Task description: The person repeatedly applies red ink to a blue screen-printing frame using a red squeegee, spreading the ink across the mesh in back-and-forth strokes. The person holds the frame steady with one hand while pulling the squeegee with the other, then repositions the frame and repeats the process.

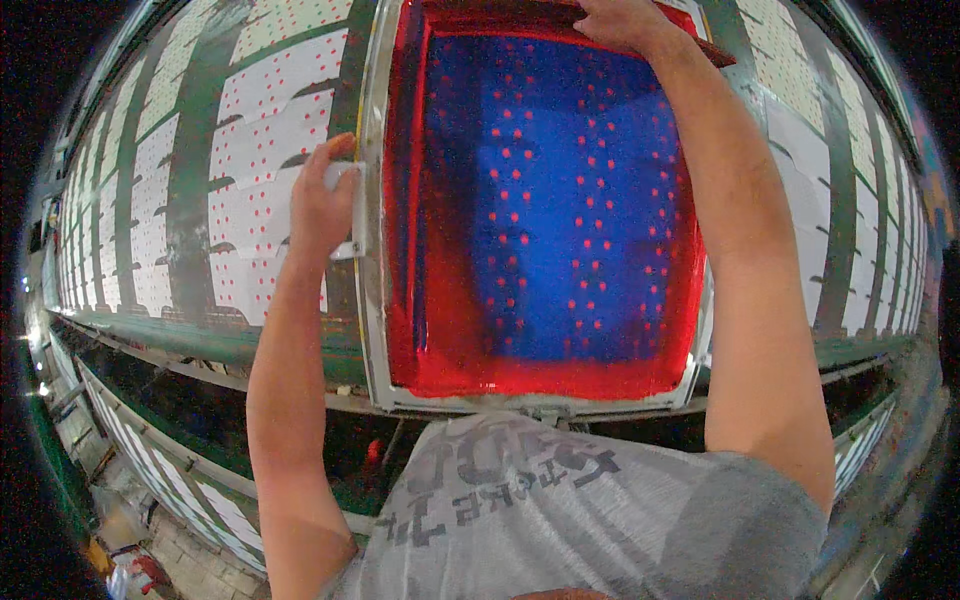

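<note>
A printing screen (590,240) with blue mesh and rows of small red dots lies in front of me in a pale frame (372,300). Wet red ink (450,375) coats its borders, thickest on the left and near sides. At the far end, my right hand (625,25) is closed on a squeegee (715,53), a red-smeared bar lying across the screen. My left hand (325,195) is beside the frame's left edge, thumb and fingers apart, next to a pale bracket (344,250). Whether its fingertips touch the frame is unclear.
White sheets with red dots (265,180) lie in rows on the long green table (190,220) to the left. More pale sheets (795,170) lie on the right. The table's near rail (230,375) runs before my body, and another rack of sheets (190,490) stands at lower left.
</note>
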Demonstrator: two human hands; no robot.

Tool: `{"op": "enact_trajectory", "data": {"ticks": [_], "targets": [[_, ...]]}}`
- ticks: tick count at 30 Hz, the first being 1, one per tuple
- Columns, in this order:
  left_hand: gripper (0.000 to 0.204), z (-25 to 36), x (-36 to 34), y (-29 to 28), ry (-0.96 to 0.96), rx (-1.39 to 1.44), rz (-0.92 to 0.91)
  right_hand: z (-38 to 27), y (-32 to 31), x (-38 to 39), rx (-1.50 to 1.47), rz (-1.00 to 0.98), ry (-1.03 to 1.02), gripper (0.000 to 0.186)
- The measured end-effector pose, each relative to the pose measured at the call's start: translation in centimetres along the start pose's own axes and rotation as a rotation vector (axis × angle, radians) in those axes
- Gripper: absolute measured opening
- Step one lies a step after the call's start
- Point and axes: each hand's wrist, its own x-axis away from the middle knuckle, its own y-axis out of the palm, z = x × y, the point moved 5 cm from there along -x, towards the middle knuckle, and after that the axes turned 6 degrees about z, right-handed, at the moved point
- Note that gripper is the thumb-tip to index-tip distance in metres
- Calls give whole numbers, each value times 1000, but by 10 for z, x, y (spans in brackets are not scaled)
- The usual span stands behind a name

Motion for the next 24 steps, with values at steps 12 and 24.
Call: {"op": "enact_trajectory", "data": {"ticks": [12,24], "targets": [[38,4,0,2,42,15,41,-131,14,184,-14,-53,7,31],[42,-9,-6,6,101,-47,92,-264,11,346,-127,-75,106,27]]}}
